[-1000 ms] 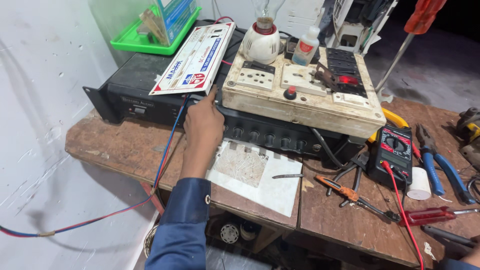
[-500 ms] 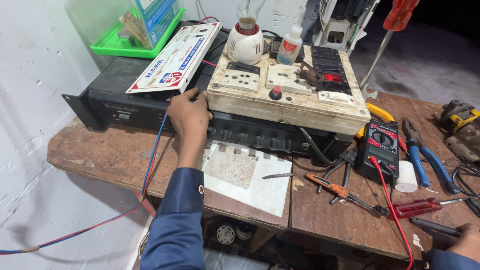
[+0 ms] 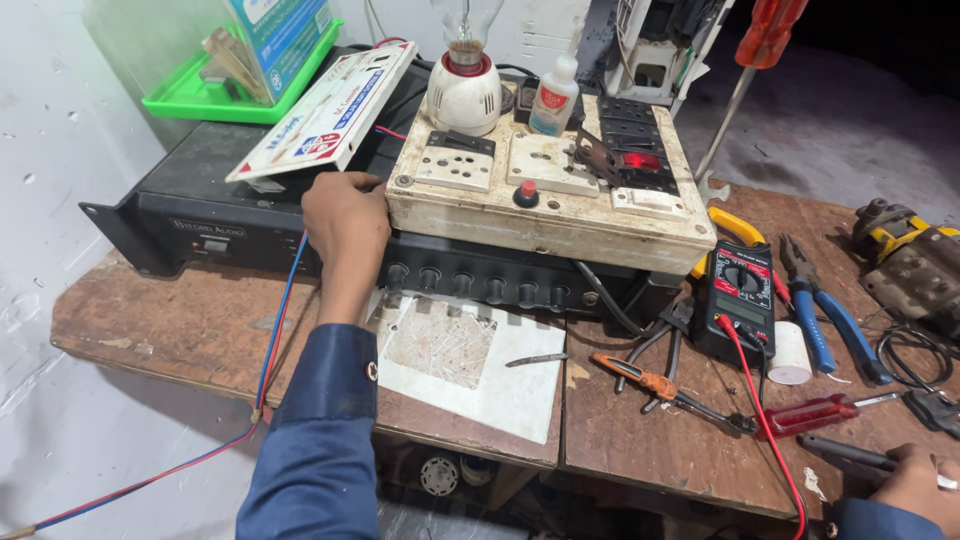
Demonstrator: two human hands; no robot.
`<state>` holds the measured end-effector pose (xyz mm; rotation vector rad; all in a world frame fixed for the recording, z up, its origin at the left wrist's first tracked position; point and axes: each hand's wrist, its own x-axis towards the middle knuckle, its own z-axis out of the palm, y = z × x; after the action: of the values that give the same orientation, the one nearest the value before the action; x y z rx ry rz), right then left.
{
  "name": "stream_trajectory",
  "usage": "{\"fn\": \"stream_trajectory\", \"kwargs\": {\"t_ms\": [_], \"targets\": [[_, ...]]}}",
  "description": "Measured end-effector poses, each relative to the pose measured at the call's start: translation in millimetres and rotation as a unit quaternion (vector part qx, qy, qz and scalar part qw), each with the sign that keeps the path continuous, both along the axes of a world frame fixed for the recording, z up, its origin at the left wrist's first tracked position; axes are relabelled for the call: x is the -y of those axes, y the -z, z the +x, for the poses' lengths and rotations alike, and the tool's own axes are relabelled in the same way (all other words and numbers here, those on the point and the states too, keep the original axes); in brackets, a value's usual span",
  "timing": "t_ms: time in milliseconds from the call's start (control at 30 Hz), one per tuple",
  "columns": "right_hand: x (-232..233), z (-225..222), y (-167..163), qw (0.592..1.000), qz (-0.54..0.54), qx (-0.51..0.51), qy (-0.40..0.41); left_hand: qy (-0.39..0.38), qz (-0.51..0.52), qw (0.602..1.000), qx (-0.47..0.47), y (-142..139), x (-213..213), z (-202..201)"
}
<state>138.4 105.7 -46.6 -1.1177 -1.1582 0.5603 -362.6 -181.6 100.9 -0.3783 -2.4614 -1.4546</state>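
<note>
Head view: left hand [image 3: 345, 222] is curling closed fingers against the front left of the black amplifier [image 3: 215, 200], whose long axis is running left–right; right hand [image 3: 915, 482] is gripping a dark tool handle [image 3: 850, 452] — well apart.

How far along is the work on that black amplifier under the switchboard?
Done: red and blue wires run up to the amplifier. In hand: left hand at its front panel; right hand on a dark tool. Left: multimeter and pliers lie untouched.
</note>
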Motion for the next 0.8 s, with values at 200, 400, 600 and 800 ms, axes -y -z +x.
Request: {"fn": "stream_trajectory", "kwargs": {"t_ms": [200, 400, 600, 800], "targets": [[-1.6, 2.8, 3.0, 0.998, 0.005, -0.053, -0.019, 0.006, -0.017, 1.000, 0.009, 6.8, -2.2, -6.1], [-0.9, 20.1, 9.3, 0.981, -0.009, 0.190, 0.040, -0.025, 0.035, 0.997, -0.069, 13.9, -0.6, -4.6], [-2.8, 16.5, 14.6, 0.998, -0.040, 0.047, 0.023, -0.039, 0.096, 0.989, -0.106, 35.6, 11.6, -6.4], [-2.9, 18.0, 26.0, 0.996, -0.074, 0.031, 0.023, -0.050, 0.119, 0.960, -0.250, 45.1, 21.3, 12.3]]}}
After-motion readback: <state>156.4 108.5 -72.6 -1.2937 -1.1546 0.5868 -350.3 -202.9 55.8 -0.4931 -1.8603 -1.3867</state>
